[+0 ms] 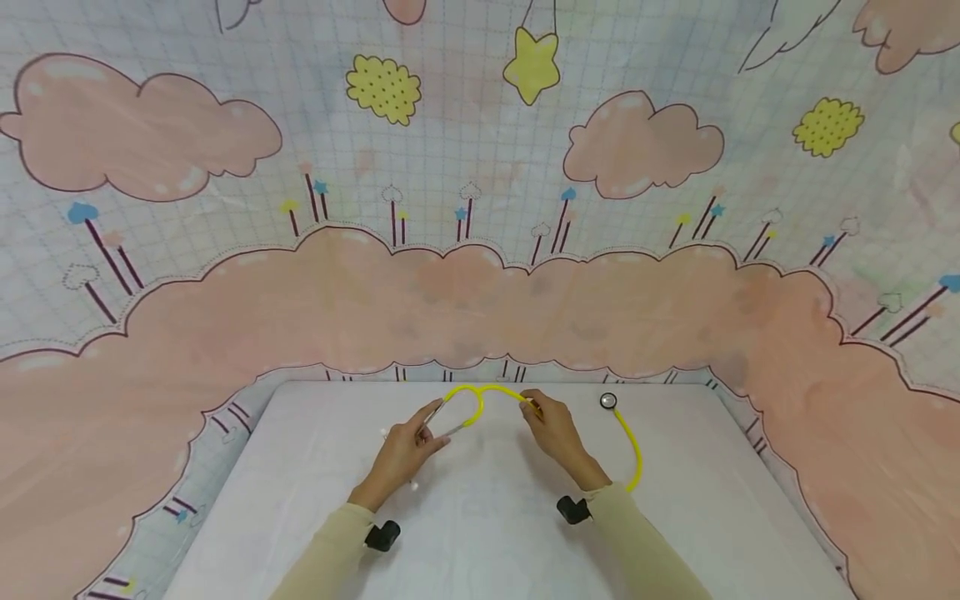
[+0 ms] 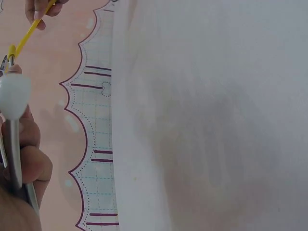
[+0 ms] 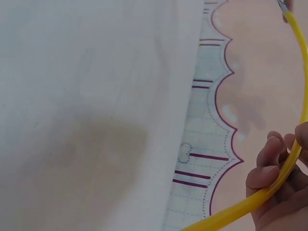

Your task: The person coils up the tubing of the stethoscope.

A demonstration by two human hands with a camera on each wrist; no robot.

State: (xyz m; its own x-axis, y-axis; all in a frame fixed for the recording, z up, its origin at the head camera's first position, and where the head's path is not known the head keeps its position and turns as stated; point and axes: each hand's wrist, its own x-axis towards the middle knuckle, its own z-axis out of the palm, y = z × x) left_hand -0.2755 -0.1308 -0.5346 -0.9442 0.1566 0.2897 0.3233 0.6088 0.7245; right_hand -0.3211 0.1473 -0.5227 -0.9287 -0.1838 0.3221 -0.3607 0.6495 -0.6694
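Note:
A yellow stethoscope (image 1: 498,388) stretches between the two hands over the white table. The left hand (image 1: 405,450) holds its metal ear tubes, fingers curled about them. In the left wrist view a white eartip (image 2: 14,96) shows large in front of those fingers. On the right, the right hand (image 1: 553,427) grips the yellow tubing (image 3: 240,208), which runs across its curled fingers in the right wrist view. Beyond that hand the tube curves back toward the right forearm, which hides part of it. The round chest piece (image 1: 608,402) lies near the table's far edge.
The white table (image 1: 480,533) spreads beneath both arms. Behind and around it hangs a cloth printed with clouds (image 1: 645,146) and stars (image 1: 532,67). A small black device (image 1: 382,536) sits at the left wrist, another (image 1: 573,509) at the right.

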